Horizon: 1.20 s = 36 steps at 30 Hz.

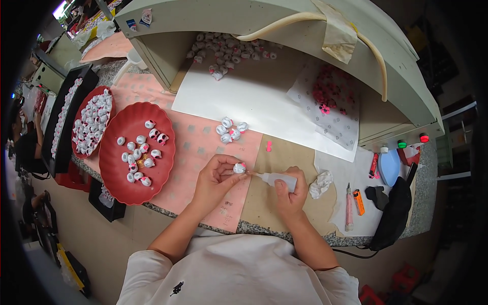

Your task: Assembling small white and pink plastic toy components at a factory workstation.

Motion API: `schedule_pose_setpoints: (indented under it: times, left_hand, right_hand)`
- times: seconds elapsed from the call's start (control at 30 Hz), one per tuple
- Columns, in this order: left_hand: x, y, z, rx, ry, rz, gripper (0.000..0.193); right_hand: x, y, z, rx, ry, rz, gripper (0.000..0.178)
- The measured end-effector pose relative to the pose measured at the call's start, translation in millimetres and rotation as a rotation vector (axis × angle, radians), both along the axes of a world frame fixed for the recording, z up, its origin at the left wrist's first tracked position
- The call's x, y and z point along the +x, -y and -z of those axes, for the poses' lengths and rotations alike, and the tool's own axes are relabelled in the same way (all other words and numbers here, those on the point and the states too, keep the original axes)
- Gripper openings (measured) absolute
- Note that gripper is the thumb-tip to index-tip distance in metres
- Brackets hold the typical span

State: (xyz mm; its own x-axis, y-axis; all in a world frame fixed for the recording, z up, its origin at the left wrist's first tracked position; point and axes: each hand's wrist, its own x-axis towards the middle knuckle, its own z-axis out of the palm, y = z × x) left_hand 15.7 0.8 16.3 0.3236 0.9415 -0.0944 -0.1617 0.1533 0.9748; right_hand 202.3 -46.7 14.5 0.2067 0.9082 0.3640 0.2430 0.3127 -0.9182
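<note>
At the bench's (262, 232) near side: left hand (215, 176) pinched one white-and-pink figurine (239, 168); right hand (292, 193) gripped one white nozzle bottle (278, 179).

Left hand (213, 179) pinches small white-and-pink figure (239, 168); right hand (292, 195) grips squeeze bottle (278, 179).
Bottle tip points toward figure; red scalloped tray (116, 175) at left holds more; pink piece (269, 146) on brown paper (262, 203).

The figure (239, 168) was white with pink touches, the bottle (283, 181) translucent white. The mat (188, 168) was pink, patterned with greyish patches, the plate (119, 178) red. The paper (218, 99) was white, the sheet (304, 95) whitish with small dark marks, the lighter (359, 202) orange, the dish (390, 168) pale blue. The counter (427, 178) was speckled grey, the shirt (244, 274) white with a black motif.
</note>
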Motion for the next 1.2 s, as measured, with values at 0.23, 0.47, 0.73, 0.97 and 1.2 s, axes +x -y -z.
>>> schedule_pose_setpoints:
  times: [0.23,0.47,0.73,0.97,1.2]
  left_hand:
    - [3,0,-3,0.017,-0.009,-0.010,0.031]
    - [5,-2,-1,-0.023,0.122,-0.021,0.028]
    - [2,-1,0,-0.050,0.114,-0.007,0.027]
    - [3,-2,-2,-0.047,0.128,0.003,0.026]
    - [10,-2,3,-0.030,0.128,-0.037,0.027]
  right_hand:
    - [1,-4,2,0.031,0.012,-0.002,0.017]
    - [4,-2,2,0.043,-0.021,0.013,0.018]
    - [2,-2,-2,0.036,-0.012,0.005,0.016]
    - [2,-3,-1,0.021,-0.007,0.021,0.015]
    - [12,-3,0,0.005,0.027,0.016,0.014]
